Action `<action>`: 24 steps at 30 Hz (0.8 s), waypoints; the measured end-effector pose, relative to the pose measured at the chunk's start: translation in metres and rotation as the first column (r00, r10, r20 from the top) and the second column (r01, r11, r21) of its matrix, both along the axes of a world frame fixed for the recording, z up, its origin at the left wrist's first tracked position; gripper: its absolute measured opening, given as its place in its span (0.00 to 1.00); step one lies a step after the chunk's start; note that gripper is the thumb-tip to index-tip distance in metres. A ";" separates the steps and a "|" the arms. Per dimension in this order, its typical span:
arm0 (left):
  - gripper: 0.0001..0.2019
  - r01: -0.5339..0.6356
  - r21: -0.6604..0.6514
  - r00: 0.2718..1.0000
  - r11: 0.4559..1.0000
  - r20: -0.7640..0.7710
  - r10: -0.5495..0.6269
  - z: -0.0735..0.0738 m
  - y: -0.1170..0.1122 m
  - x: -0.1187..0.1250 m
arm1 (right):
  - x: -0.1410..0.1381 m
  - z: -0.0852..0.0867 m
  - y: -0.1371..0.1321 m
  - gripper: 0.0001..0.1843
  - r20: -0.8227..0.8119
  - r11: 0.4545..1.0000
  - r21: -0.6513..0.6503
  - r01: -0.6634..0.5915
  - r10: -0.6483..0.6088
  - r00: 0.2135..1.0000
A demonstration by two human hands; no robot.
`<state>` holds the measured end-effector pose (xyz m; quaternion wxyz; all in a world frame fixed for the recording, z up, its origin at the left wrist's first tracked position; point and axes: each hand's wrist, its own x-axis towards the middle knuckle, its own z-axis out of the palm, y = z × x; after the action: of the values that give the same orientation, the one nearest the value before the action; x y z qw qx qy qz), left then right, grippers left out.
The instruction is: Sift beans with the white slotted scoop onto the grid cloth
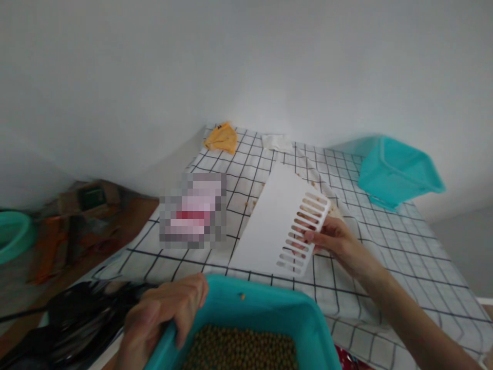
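Observation:
My left hand (165, 308) grips the rim of a teal plastic bin (265, 303) at the bottom of the view, its fingers curled over the left corner. Many small round brown pellets or beans (242, 349) cover the bin's floor, and a single one clings to its inner far wall. In my right hand (335, 239) is a flat white plastic panel (265, 221) with a row of slots along one edge. The thumb lies on the slotted edge and the fingers show behind it through the slots. The panel is tilted above the checked cloth, just beyond the bin.
Scattered pellets lie on the checked tablecloth (389, 252) around the panel. A second teal basket (396, 169) stands at the right. An orange cloth (222, 137) and a white tissue (277, 143) lie at the back. A blurred-out pink item (196, 210) is at the left.

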<state>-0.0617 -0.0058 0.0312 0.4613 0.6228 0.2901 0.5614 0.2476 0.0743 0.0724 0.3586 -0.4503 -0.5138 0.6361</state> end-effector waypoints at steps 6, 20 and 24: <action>0.32 0.021 0.007 0.999 1.000 -0.034 -0.020 0.009 0.004 0.001 | 0.018 0.007 -0.004 0.13 0.020 0.961 0.159 0.228 -0.234 0.972; 0.33 0.022 -0.012 0.998 1.000 -0.065 -0.023 0.007 0.001 0.025 | 0.017 0.011 0.010 0.14 0.005 0.811 0.410 0.417 -0.459 0.888; 0.34 -0.025 -0.003 0.999 1.000 -0.036 0.025 0.004 0.000 0.028 | 0.009 0.027 0.030 0.14 0.025 0.761 0.534 0.367 -0.448 0.893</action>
<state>-0.0332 -0.0063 0.0349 0.4500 0.6284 0.3070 0.5553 0.2569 0.1038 0.0990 0.5557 -0.4854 -0.5800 0.3451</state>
